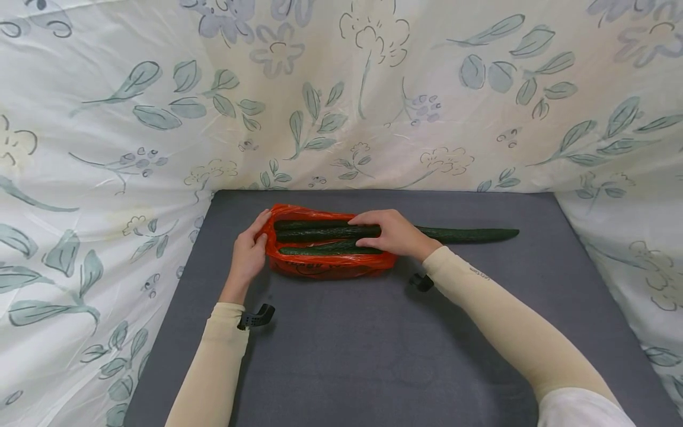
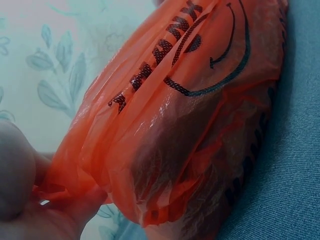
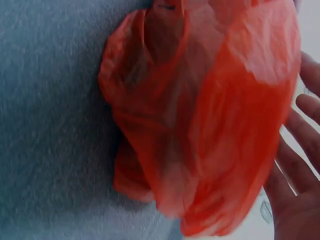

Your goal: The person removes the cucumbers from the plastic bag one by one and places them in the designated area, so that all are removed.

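My left hand point(image 1: 248, 252) pinches the thin plastic at the left end of the red bag point(image 1: 320, 271), while my right hand point(image 1: 397, 233) spreads wide over the other end, fingers and thumb to either side of the middle one of the cucumbers point(image 1: 328, 235); how firmly it bears down I can't tell. The bag lies along the far part of the grey table point(image 1: 347, 344), mouth upward, the cucumbers lengthwise inside. To do this well, I should hold the rim light and slightly raised so it doesn't fold inward, work along the cucumbers' length, and go gently, since a stub could snag or split such thin plastic. Another stretch of cucumber point(image 1: 475, 235) shows beyond my right hand, outside the bag; whether it starts under my palm is hidden. The far edge runs just behind the bag, against the flowered sheet point(image 1: 384, 133), and the left edge is near my left hand, so I'd steer movements toward myself, where the grey surface spreads widest, or rightward, minding that cucumber's tip.
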A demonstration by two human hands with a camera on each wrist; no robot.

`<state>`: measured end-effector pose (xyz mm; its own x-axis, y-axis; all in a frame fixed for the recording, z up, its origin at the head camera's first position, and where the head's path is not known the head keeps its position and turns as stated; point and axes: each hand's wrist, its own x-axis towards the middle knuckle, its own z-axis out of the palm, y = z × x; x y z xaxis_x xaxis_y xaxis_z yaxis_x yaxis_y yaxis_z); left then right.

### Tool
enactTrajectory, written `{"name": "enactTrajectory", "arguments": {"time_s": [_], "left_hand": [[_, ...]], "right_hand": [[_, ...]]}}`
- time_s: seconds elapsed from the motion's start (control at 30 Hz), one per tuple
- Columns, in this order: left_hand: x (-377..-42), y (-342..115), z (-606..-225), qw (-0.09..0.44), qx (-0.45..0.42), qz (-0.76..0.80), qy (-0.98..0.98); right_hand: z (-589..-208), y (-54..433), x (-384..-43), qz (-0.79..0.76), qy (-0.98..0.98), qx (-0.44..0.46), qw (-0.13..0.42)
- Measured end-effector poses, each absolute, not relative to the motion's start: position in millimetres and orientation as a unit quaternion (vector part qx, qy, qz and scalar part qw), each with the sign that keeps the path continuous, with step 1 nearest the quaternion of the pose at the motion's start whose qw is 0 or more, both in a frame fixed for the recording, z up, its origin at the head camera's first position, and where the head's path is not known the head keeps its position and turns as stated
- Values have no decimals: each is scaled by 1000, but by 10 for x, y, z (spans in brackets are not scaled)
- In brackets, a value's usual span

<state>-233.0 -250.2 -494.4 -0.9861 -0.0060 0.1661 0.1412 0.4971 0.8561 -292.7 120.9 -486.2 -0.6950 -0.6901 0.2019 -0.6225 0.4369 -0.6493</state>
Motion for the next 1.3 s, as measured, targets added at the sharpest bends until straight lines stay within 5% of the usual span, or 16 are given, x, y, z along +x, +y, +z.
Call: {"name": "enactTrajectory", "arguments": {"time_s": [0.6,1.3], "left_hand": [[-2328,-2492,-4968,78,-44,-505,-858],[-2330,-2484,-4950,75,-43,-504,-859]], "right_hand": [[-5071,1022,-2803,-298,863,-395,103],[-5070,938,-2800,-269,871,-400,91]]}}
